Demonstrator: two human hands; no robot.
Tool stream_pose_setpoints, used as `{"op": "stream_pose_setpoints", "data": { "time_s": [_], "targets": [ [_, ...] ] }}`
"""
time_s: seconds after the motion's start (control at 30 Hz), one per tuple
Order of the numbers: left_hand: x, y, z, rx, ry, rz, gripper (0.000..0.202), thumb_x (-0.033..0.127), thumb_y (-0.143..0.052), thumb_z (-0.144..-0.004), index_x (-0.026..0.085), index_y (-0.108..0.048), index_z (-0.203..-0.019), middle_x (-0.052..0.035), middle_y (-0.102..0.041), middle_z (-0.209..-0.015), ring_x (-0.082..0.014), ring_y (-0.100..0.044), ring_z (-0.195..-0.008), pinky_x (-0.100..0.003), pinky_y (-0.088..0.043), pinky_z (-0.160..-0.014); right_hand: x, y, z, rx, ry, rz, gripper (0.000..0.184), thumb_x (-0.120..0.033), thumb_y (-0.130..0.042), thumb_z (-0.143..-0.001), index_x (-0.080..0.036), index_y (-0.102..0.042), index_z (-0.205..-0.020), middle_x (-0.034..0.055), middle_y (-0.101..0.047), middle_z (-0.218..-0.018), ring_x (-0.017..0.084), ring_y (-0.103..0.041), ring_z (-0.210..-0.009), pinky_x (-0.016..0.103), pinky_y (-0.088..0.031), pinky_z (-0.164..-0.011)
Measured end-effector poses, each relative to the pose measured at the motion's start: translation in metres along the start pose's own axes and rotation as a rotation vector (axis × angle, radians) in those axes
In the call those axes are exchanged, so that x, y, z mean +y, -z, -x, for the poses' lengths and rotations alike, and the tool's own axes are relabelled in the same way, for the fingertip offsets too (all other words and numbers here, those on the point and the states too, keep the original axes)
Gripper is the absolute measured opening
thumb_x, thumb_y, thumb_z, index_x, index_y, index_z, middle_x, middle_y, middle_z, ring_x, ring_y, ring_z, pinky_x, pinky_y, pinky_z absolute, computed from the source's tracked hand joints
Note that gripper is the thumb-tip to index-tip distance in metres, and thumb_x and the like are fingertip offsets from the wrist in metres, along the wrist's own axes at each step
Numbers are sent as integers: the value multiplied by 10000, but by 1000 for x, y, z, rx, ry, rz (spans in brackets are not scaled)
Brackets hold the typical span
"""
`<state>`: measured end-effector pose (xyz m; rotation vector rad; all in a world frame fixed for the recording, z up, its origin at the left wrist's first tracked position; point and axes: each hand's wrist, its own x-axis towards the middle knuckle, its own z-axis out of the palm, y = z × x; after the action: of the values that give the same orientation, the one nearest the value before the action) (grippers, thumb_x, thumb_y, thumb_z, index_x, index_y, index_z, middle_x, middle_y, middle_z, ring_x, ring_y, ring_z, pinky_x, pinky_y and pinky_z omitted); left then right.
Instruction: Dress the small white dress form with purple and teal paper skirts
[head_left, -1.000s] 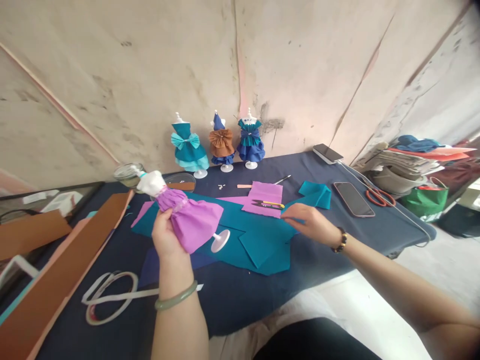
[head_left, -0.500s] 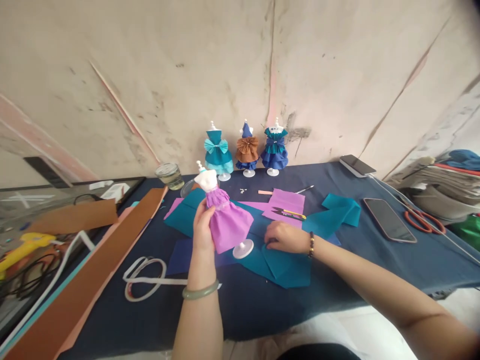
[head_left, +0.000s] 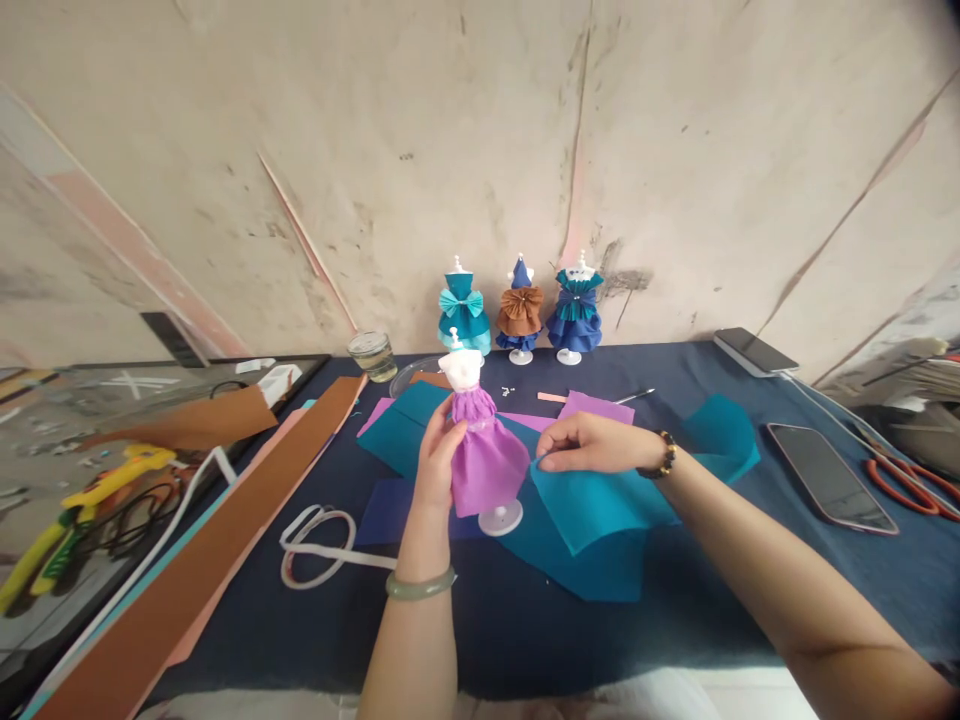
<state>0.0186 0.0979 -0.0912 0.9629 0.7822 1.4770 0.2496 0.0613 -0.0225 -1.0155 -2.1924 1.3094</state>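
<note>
Table: navy cloth is covering the table [head_left: 570, 645] and running to its front edge.
White tape: a loose coil of white tape [head_left: 337, 555] is lying left of centre, nearer the front edge; its free end is passing behind the left wrist and could snag there if the arm swings.
Left hand: the left hand [head_left: 437, 462] is wrapping its fingers round the dress form's waist, the thumb pressing the front.
Purple-skirted dress form: the purple-skirted dress form [head_left: 489, 468] is standing nearly upright in that grip, mid-table; whether its base is touching anything, I cannot tell. Squeezing too hard could crush the gathers.
Right hand: the right hand [head_left: 591, 443] is pinching an edge of the teal sheet between thumb and fingertips.
Teal sheet: the teal sheet [head_left: 600, 508] is hanging from that pinch, just right of the skirt; a sharp pull could crease it or drag the pieces underneath.
Small white bits: a few small white bits [head_left: 508, 391] are lying loose toward the back edge; a sweeping cloth could scatter them.
Dressed forms: 3 dressed forms [head_left: 520, 312] are standing along the back edge; a knock from the held form could topple the nearest.
Glass jar: a glass jar [head_left: 372, 358] is standing toward the back left corner; a bump could spill its contents.
</note>
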Motion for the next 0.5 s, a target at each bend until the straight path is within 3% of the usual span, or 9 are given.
{"op": "stream_pose_setpoints", "data": {
  "time_s": [0.3,0.43,0.5],
  "targets": [
    [-5,3,4,-193,-51,-87,545,375,-753,-756,260,-622,-1272,-82,-711,-1178,-259,-683,-1058,-361,-535,-923,-7,-7,-15,98,112,101,277,-415,-607,-892,-155,-702,-900,25,-700,-837,120,-601,-709,234,-478,-660],
    [-7,6,3,-188,-32,-67,523,378,-745,-756,255,-635,-1253,-83,-684,-1244,-272,-640,-1155,-371,-497,-994,1,4,-12,87,75,110,406,-516,-563,-901,-142,-719,-923,34,-705,-833,125,-602,-695,241,-480,-644],
    [-8,10,3,-193,3,-25,506,382,-739,-755,247,-640,-1233,-85,-659,-1294,-283,-609,-1206,-390,-469,-1032,3,10,-11,57,61,101,509,-588,-506,-911,-140,-738,-976,43,-723,-878,147,-633,-753,265,-504,-708]
  ]
}}
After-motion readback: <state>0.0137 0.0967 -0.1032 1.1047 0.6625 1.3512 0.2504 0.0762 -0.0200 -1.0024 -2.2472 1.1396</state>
